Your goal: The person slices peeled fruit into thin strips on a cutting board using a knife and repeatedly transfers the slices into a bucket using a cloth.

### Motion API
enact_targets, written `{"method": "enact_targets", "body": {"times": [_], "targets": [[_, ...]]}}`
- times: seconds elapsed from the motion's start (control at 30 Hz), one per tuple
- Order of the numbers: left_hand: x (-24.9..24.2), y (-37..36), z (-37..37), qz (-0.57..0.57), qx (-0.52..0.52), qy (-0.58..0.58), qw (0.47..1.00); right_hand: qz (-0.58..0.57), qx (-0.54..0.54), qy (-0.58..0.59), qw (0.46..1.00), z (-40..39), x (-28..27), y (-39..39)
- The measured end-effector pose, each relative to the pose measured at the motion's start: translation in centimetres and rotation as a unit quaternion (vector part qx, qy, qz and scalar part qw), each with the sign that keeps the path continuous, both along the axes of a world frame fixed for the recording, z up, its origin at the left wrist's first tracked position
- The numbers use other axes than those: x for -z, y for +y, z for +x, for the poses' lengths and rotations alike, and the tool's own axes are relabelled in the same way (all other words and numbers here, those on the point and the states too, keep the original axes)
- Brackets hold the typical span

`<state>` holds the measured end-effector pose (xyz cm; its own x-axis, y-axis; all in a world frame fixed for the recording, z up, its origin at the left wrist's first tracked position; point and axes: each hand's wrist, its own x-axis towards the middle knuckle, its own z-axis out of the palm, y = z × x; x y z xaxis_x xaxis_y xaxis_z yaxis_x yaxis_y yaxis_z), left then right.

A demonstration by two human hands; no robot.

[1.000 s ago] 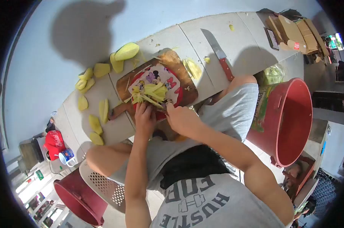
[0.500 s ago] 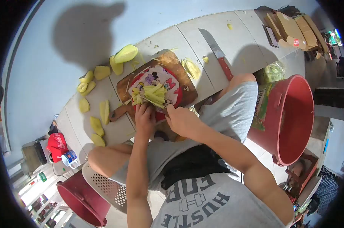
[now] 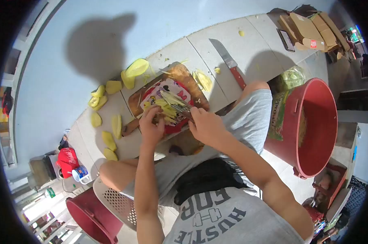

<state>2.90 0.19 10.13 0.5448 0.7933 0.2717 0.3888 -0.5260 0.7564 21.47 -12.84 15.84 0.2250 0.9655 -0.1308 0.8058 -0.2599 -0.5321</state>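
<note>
My left hand (image 3: 151,124) has its fingers curled round a bunch of pale yellow-green fruit strips (image 3: 166,110), which look like green mango. My right hand (image 3: 206,125) grips the dark handle of a knife, its blade (image 3: 180,106) lying across the strips. Beneath them is a white-and-red cloth (image 3: 166,86) with cartoon prints, spread on a wooden chopping board (image 3: 179,71). Left of the board lie several peeled fruit pieces (image 3: 116,127), and a larger piece (image 3: 137,68) rests behind it. More slices (image 3: 204,81) sit at its right edge.
A large red-handled knife (image 3: 228,59) lies on the tiled surface to the right. Beyond it are a phone (image 3: 286,40) and cardboard boxes (image 3: 304,30). A big red bin (image 3: 300,156) stands at my right, another red bin (image 3: 90,215) at lower left. A mug (image 3: 80,174) stands left.
The knife blade now shows across the strips, and my right hand has shifted slightly right. My left fingers have moved up over the strips. The view has shifted a little.
</note>
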Motion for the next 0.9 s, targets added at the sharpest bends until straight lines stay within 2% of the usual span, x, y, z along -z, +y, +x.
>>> {"method": "enact_targets", "body": {"times": [0.07, 0.1, 0.2, 0.27, 0.4, 0.5, 0.57, 0.6, 0.67, 0.8, 0.87, 0.9], "targets": [[-0.4, 0.4, 0.0, -0.189, -0.067, -0.042, 0.979, 0.075, 0.015, -0.005, 0.997, 0.4, 0.4, -0.7], [-0.3, 0.6, 0.1, -0.187, -0.067, -0.041, 0.979, 0.077, 0.015, -0.004, 0.997, 0.5, 0.6, -1.0], [-0.5, 1.1, 0.7, -0.064, -0.052, -0.041, 0.996, 0.085, 0.005, -0.005, 0.996, 0.7, 1.4, -1.5], [-1.2, 0.5, 1.2, 0.054, -0.037, 0.017, 0.998, 0.084, -0.007, -0.013, 0.996, 0.7, 2.1, -1.9], [-1.2, 0.1, 1.0, 0.067, -0.032, 0.091, 0.993, 0.071, -0.005, -0.009, 0.997, 0.7, 2.2, -2.3], [-0.8, 0.1, 0.4, 0.003, 0.006, 0.035, 0.999, 0.036, 0.014, 0.004, 0.999, 1.0, 1.7, -2.6], [-1.0, 0.0, 0.2, -0.095, -0.035, 0.031, 0.994, 0.049, 0.013, -0.007, 0.999, 1.1, 2.0, -2.7], [-1.7, -0.1, 0.4, -0.093, -0.036, 0.030, 0.995, 0.051, 0.012, -0.007, 0.999, 1.1, 2.0, -2.7], [-3.0, -0.2, 1.0, -0.035, -0.050, 0.051, 0.997, 0.052, 0.006, -0.005, 0.999, 1.0, 2.1, -2.7], [-2.8, 0.6, 1.2, -0.053, -0.089, 0.033, 0.994, 0.059, -0.003, -0.006, 0.998, 0.8, 2.1, -2.9], [-1.6, 1.0, 0.5, 0.172, -0.033, 0.044, 0.984, 0.073, -0.008, -0.017, 0.997, 0.8, 2.1, -3.1], [-1.6, 0.7, 0.0, 0.172, 0.000, 0.066, 0.983, 0.071, -0.008, -0.020, 0.997, 0.9, 1.9, -3.0]]}}
